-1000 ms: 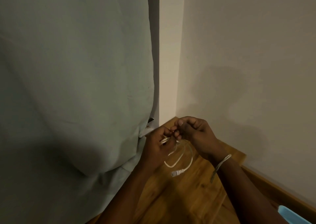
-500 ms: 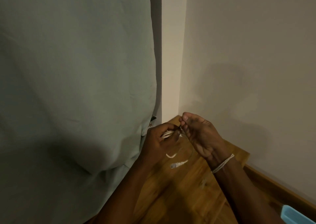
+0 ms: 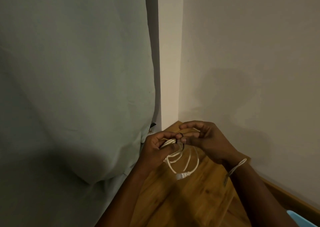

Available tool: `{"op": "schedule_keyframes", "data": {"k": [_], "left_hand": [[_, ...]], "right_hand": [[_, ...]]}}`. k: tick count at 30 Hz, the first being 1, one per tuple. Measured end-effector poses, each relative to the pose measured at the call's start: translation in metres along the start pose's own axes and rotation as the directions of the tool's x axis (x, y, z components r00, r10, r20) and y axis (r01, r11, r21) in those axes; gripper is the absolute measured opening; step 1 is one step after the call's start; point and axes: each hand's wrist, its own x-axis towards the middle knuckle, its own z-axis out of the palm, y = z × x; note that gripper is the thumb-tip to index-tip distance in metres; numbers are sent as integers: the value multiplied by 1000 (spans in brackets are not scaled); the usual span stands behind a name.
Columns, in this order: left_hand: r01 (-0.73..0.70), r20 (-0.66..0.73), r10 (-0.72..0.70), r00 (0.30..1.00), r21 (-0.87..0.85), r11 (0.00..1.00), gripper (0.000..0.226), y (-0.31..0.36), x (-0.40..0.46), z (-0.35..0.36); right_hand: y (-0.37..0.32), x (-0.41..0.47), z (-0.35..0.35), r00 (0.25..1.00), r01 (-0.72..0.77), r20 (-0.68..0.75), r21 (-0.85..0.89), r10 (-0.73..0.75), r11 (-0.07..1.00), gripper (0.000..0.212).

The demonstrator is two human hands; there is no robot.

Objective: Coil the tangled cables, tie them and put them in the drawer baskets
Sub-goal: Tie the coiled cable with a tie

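1. The left hand [image 3: 155,150] has its grip closed round the bunched loops of a white cable [image 3: 183,159], thumb and fingers curled over the bundle
2. The right hand [image 3: 206,140] meets it from the right, fingers bent, pinching a thin black band [image 3: 180,136] at the bunch
3. The cable's loose loops hang below both hands, above the wooden counter [image 3: 190,200]; its pale plug end [image 3: 182,175] is the lowest part
4. A pale string bracelet [image 3: 236,167] circles the right wrist
5. A grey-green curtain [image 3: 74,88] fills the left; a plain wall [image 3: 251,62] stands far and right
6. A light blue corner [image 3: 301,220] shows at the near right edge
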Motion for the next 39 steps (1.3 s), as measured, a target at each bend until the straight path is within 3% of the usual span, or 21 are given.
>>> {"op": "schedule_keyframes", "data": {"k": [3, 7, 15, 19, 26, 29, 31, 33, 35, 39], "left_hand": [[55, -96, -57, 994, -28, 998, 26, -2, 2, -1], [65, -141, -77, 987, -90, 994, 26, 3, 3, 0], [22, -165, -37, 986, -89, 996, 34, 10, 0, 3], [13, -160, -27, 987, -93, 996, 31, 10, -1, 4], [-5, -123, 3, 992, -15, 1000, 29, 7, -3, 8], [-19, -76, 16, 997, -35, 999, 30, 9, -6, 7], [-35, -12, 35, 999, -25, 999, 31, 13, -6, 6], [-57, 49, 58, 997, -12, 998, 32, 16, -6, 5], [-80, 94, 81, 992, -8, 997, 31, 17, -6, 4], [-140, 156, 132, 979, 37, 989, 34, 18, -9, 2]], "right_hand": [[1, -1, 4, 991, 61, -98, -259, -89, 964, 19], [5, -2, 11, 972, 143, -102, -453, -210, 880, 15], [5, -7, 23, 987, 40, -132, -357, -93, 933, 28], [5, -9, 27, 980, 56, -157, -384, -125, 922, 29], [14, -2, 28, 949, 131, -86, -768, -303, 627, 27], [9, -3, 19, 946, 141, -43, -838, -321, 527, 41], [10, -2, 11, 966, 170, 8, -774, -259, 610, 48], [12, -1, 7, 986, 165, 127, -563, -112, 810, 42], [12, -3, 7, 978, 58, 208, -314, 9, 948, 40], [10, -10, 1, 928, -67, 361, -82, 92, 994, 44]]}}
